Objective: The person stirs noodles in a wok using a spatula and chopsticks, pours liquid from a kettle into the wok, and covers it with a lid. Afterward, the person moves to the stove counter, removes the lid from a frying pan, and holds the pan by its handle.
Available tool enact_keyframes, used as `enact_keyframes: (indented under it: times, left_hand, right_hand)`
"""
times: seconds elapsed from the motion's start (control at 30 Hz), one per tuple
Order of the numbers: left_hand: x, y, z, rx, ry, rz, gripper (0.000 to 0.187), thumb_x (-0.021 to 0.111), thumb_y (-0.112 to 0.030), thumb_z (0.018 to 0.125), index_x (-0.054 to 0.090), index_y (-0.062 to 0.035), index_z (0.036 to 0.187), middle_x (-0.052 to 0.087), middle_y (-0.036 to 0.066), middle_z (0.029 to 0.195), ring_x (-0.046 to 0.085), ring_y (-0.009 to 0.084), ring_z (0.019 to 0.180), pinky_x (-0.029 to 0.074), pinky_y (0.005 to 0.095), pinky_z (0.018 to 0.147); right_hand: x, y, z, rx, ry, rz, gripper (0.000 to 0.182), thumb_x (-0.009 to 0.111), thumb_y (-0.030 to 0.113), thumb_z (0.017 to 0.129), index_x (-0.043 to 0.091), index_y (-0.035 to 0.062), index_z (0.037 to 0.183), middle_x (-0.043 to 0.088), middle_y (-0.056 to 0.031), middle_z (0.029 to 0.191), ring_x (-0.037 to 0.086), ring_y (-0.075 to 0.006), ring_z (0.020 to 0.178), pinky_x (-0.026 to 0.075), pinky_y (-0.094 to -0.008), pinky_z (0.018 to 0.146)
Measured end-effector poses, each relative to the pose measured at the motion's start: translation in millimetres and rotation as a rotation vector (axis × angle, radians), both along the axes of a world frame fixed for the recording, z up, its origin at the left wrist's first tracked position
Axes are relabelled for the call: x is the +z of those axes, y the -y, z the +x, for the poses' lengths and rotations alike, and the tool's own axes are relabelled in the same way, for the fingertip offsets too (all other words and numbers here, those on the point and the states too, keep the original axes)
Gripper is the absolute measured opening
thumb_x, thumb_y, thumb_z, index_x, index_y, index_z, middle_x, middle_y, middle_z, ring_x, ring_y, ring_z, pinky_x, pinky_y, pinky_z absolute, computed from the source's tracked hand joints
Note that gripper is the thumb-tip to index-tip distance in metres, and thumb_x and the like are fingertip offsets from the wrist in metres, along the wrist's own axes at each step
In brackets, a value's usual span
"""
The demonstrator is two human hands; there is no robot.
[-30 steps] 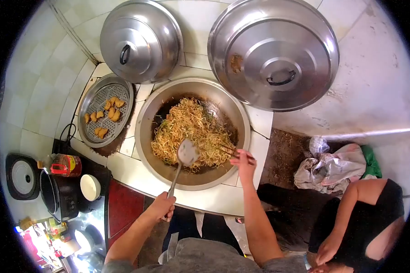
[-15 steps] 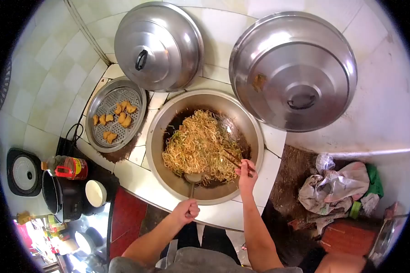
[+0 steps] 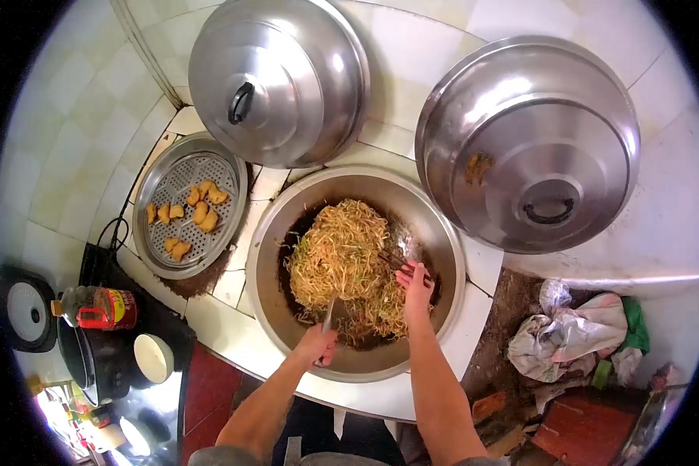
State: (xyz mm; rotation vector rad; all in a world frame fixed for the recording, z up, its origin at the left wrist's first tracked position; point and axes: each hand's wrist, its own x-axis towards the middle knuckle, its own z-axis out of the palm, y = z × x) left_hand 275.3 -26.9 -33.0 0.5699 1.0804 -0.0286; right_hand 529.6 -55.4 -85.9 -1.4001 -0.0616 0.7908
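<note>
A large metal wok (image 3: 260,256) set into the tiled stove holds a heap of noodles (image 3: 335,248) mixed with green bits. My left hand (image 3: 316,346) is closed around the handle of a metal ladle (image 3: 330,312), whose head is buried in the noodles. Over the wok's right side, my right hand (image 3: 416,291) grips brown chopsticks (image 3: 392,259) against the heap's right edge. Their tips are hard to make out.
Behind the wok, a domed lid (image 3: 287,85) and a wide metal lid (image 3: 551,147) lean on the wall. At left stand a perforated tray (image 3: 180,268) with fried pieces, an oil bottle (image 3: 105,308) and a white bowl (image 3: 154,358). Crumpled bags (image 3: 575,330) lie at right.
The ladle head has gone from the wok's near side into the noodles. The heap has bunched up toward the far left, baring some of the near side. My right hand has opened slightly around the chopsticks.
</note>
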Motion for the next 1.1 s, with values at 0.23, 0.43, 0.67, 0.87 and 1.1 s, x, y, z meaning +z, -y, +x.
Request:
enact_keyframes:
  times: [0.23, 0.43, 0.67, 0.87, 1.1]
  left_hand:
    - [62.0, 10.8, -37.3, -0.128, -0.137, 0.203, 0.017, 0.045, -0.013, 0.085, 0.041, 0.0013, 0.093, 0.039, 0.004, 0.052, 0.040, 0.0147, 0.035, 0.034, 0.0311, 0.031]
    - [97.3, -13.0, -48.0, -0.469, -0.479, 0.660, 0.025, 0.045, -0.014, 0.085, 0.041, 0.0087, 0.095, 0.056, 0.021, 0.063, 0.057, 0.0288, 0.043, 0.048, 0.0392, 0.041]
    - [85.2, -11.5, -68.9, -0.663, -0.620, 0.673, 0.033, 0.045, -0.013, 0.083, 0.041, 0.0142, 0.102, 0.059, 0.026, 0.069, 0.061, 0.0316, 0.048, 0.053, 0.0381, 0.047]
    - [102.6, -5.7, -45.6, -0.544, -0.543, 0.548, 0.037, 0.042, -0.008, 0.079, 0.037, 0.0147, 0.107, 0.058, 0.027, 0.073, 0.060, 0.0352, 0.049, 0.049, 0.0405, 0.040]
    - [139.4, 7.3, -75.0, -0.764, -0.683, 0.763, 0.032, 0.042, -0.008, 0.081, 0.037, 0.0109, 0.107, 0.056, 0.038, 0.093, 0.060, 0.0480, 0.080, 0.048, 0.0501, 0.076]
  right_hand:
    - [51.2, 27.8, -44.5, -0.020, -0.042, 0.043, 0.041, 0.044, 0.033, 0.097, 0.057, -0.0035, 0.109, 0.061, -0.0139, 0.103, 0.064, -0.0204, 0.086, 0.052, -0.0313, 0.079]
    - [34.8, 35.2, -75.7, 0.148, 0.097, 0.083, 0.039, 0.051, 0.031, 0.094, 0.056, -0.0031, 0.112, 0.058, -0.0112, 0.098, 0.062, -0.0166, 0.079, 0.051, -0.0276, 0.074]
    - [60.8, 63.9, -62.7, 0.070, -0.074, 0.124, 0.031, 0.050, 0.027, 0.094, 0.059, -0.0002, 0.107, 0.060, -0.0095, 0.089, 0.063, -0.0193, 0.073, 0.053, -0.0303, 0.066]
    - [-8.0, 20.1, -83.8, -0.017, -0.442, 0.083, 0.037, 0.048, 0.032, 0.094, 0.055, -0.0013, 0.107, 0.060, -0.0126, 0.088, 0.064, -0.0248, 0.078, 0.054, -0.0367, 0.073]
    - [28.1, 34.4, -81.0, -0.062, -0.526, 0.173, 0.036, 0.045, 0.033, 0.095, 0.055, -0.0012, 0.098, 0.061, -0.0155, 0.086, 0.062, -0.0284, 0.078, 0.053, -0.0412, 0.074]
